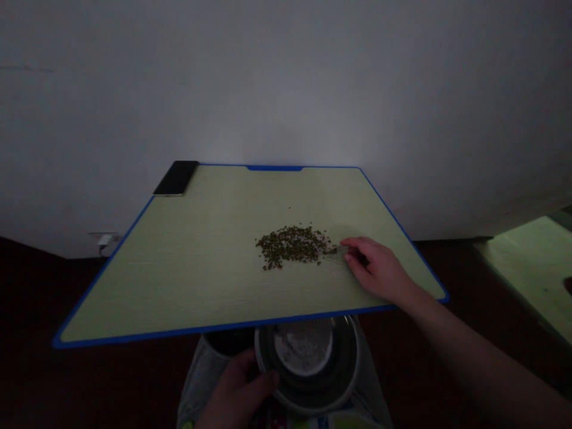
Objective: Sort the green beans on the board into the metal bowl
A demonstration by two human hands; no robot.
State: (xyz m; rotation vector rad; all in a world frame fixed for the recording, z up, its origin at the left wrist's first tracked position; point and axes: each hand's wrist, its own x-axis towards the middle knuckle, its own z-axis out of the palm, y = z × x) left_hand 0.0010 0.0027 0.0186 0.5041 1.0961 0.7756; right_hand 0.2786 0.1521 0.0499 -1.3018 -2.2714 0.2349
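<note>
A loose pile of small greenish-brown grains (290,245) lies spread on the pale folding table (192,268). My right hand (375,269) is at the right edge of this pile, with thumb and fingers pinched on a thin, shiny utensil (331,251). Its tip touches the grains, but its exact kind is too dim to make out. Below the table's near edge, my left hand (243,384) grips the left rim of a round metal bowl (313,390). The bowl rests over my lap, its far rim partly hidden under the tabletop.
A black tablet or phone (176,178) lies at the table's far left corner. The table's blue edge (223,326) runs just above the bowl. Behind stands a pale wall (286,89) with a plugged-in white adapter (105,241). A dark round container (230,342) sits left of the bowl.
</note>
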